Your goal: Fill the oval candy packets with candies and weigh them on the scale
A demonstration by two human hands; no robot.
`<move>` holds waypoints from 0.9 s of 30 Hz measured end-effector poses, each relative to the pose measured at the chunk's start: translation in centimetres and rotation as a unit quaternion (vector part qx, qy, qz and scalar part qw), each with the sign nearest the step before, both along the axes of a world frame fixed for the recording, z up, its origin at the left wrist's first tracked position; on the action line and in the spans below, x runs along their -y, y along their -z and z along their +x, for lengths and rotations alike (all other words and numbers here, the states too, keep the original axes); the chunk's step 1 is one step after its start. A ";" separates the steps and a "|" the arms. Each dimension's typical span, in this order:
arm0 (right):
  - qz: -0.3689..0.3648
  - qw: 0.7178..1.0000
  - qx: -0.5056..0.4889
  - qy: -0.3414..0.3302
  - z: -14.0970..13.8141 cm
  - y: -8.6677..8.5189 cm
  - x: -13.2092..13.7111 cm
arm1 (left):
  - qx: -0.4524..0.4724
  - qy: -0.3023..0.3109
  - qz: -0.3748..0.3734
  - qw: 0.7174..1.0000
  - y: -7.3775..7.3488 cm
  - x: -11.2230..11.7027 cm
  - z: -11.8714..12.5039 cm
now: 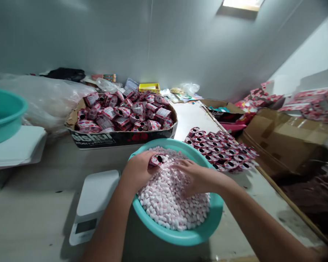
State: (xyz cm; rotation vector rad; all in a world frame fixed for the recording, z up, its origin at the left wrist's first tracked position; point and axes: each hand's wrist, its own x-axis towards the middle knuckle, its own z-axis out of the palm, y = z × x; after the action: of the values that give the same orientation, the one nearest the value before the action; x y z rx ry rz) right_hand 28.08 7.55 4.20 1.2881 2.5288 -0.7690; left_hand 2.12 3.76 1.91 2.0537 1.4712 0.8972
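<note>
A teal basin point(180, 238) in front of me is heaped with small pink and white candies point(169, 203). My left hand point(138, 170) is closed round a small red-and-white packet point(157, 159), held sideways with its open mouth facing the candies. My right hand point(198, 178) lies palm down on the heap, fingers bent into the candies beside the packet's mouth. Whether it holds any candies is hidden.
A white digital scale point(94, 203) sits left of the basin. Behind it a cardboard tray point(120, 138) holds several filled packets; rows of empty upright packets point(221, 151) stand to the right. Cardboard boxes point(284, 142) lie far right, another teal basin point(4, 114) far left.
</note>
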 end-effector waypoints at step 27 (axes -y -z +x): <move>0.088 0.995 -0.049 0.014 -7.1 -5.2 -2.8 | -0.025 0.020 0.035 0.999 0.4 0.1 -0.1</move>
State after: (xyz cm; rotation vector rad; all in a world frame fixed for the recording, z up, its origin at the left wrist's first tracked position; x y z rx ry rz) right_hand 20.99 10.34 9.43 1.3739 2.7143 -0.6416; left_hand 1.98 3.63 1.47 2.1632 1.4383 0.9009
